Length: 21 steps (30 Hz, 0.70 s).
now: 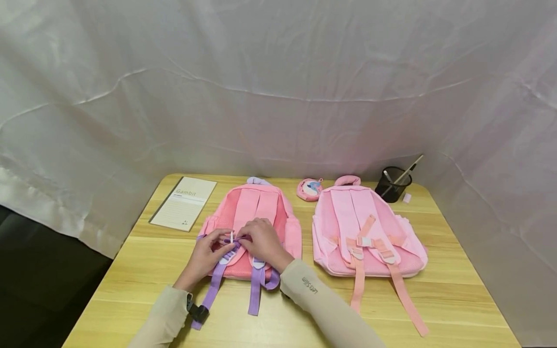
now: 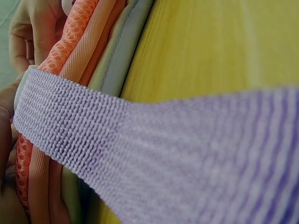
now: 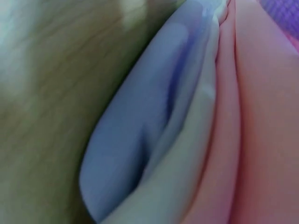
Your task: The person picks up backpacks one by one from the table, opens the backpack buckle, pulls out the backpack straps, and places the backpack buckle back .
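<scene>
A coral-pink backpack lies on the table with its shoulder straps facing up. Over its lower left part, my left hand pinches a small white buckle on a purple chest strap. The right hand meets it from the other side, thumb and fingers pinching the purple webbing beside the buckle. Two loose purple straps hang toward the table's front. A purple strap fills much of the left wrist view, with fingers partly visible behind it. In the right wrist view only the bag's side shows; the hand is hidden.
To the right lies a lighter pink backpack, its peach chest strap buckled across. Behind stand a small round pink pouch and a black mesh pen holder, with an eraser beside it. A notebook lies at the left.
</scene>
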Motion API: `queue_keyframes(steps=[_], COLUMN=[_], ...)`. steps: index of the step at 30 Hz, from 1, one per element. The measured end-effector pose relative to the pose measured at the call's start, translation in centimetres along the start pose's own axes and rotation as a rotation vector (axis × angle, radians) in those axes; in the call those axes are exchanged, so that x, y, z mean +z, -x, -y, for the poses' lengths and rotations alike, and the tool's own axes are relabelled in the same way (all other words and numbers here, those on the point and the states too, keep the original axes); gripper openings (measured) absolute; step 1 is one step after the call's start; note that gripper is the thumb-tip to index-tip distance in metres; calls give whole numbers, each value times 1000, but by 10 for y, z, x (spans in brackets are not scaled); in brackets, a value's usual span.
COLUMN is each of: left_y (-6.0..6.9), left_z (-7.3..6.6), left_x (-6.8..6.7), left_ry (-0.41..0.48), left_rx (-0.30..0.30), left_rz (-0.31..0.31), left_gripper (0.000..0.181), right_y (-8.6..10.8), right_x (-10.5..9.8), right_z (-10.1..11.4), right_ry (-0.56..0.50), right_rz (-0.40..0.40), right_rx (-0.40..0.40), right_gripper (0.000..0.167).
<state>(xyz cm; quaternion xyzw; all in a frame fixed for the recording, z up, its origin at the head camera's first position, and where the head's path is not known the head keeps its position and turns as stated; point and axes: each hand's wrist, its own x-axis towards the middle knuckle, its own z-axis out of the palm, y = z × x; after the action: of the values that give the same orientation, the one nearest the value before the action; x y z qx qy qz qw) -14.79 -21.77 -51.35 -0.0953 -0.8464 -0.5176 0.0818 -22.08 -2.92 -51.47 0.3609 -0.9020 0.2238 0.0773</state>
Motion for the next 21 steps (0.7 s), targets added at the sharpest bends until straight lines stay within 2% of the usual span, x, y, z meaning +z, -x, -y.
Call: queue_keyframes(steps=[4,12,21], left_y=[-1,-5,-5], left_z=[3,36,42], left_x=[0,6,5], left_ry=[-17,-37,-7], left_rx=[-17,-24,4], left_rz=[7,-1,-5], left_gripper=[34,35,32], right_y=[-1,0,0], right_x=[0,-3,-11], right_z=[5,2,0], right_ry=[13,-26,-43], right_rz=[11,18,13], right_rx=[-7,21,7], right_gripper=[9,13,8])
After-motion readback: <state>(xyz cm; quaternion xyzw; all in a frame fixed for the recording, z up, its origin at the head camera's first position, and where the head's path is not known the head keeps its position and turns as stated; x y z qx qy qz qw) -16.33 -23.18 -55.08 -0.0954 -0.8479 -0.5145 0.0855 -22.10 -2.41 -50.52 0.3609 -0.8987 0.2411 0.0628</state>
